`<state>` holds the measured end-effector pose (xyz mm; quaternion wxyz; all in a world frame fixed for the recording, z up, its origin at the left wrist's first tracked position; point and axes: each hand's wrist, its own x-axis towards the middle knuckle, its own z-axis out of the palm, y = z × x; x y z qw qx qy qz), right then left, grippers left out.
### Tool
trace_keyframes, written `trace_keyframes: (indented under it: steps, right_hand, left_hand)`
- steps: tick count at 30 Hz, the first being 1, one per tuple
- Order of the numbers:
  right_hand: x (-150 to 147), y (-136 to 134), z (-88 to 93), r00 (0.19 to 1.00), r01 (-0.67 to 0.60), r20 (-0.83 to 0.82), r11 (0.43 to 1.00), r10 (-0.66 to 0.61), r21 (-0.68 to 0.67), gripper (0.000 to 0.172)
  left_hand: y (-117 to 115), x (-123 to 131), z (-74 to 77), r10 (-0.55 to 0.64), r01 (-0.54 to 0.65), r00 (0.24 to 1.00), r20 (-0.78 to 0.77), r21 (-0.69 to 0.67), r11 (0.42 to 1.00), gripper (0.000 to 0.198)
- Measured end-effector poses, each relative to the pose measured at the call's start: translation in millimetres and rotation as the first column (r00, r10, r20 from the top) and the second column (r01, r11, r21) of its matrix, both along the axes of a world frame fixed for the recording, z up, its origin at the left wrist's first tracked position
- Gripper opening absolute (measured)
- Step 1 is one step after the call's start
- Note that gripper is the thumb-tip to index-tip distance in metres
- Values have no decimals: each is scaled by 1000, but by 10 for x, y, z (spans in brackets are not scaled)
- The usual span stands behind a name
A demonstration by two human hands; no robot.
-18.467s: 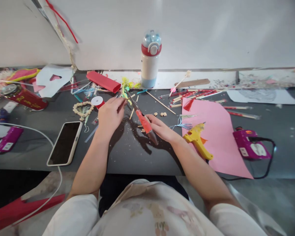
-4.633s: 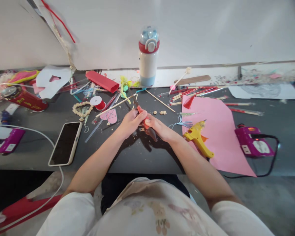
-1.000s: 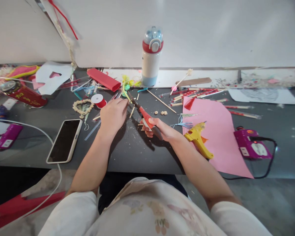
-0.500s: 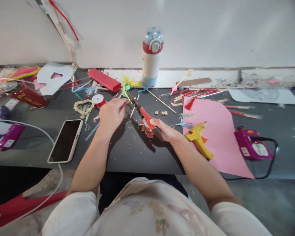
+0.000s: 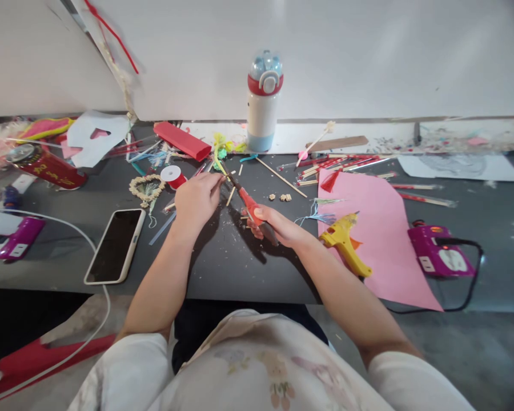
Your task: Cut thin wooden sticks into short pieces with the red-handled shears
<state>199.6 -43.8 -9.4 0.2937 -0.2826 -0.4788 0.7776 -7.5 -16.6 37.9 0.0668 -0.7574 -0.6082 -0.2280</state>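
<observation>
Head view: in front of the bottle (image 5: 264, 121), right hand (image 5: 278, 224) grasps pliers (image 5: 249, 204); left hand (image 5: 196, 197): grip untellable. Trimming seems in hand; the next move wants steady aim.

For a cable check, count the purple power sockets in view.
2: one power socket right of the pink sheet, one power socket left of the phone, at the picture's edge. Others may be hidden.

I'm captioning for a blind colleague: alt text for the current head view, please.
A person's right hand holds a red-handled tool over a cluttered table, the left hand near its tip. A bottle stands behind; a phone lies left, a yellow glue gun right.
</observation>
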Motion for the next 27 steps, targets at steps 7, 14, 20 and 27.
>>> trace_keyframes:
  steps: [7, 14, 20, 27]
  right_hand:
    - [31, -5, 28, 998, -65, -2, 996, 66, 68, 36]
    - [11, 3, -5, 999, -37, 18, 998, 36, 57, 31]
    - [7, -3, 47, 998, -5, 56, 996, 0, 92, 35]
    - [20, -26, 145, 986, 56, 148, 992, -73, 110, 41]
  left_hand:
    - [-7, 19, -26, -9, 8, 1000, 8, 46, 999, 30]
    - [2, 51, -48, 36, -36, 999, -14, 51, 998, 31]
    - [-3, 58, -40, 36, -36, 999, 9, 61, 997, 31]
    - [-45, 46, 14, 56, -53, 998, -20, 123, 991, 34]
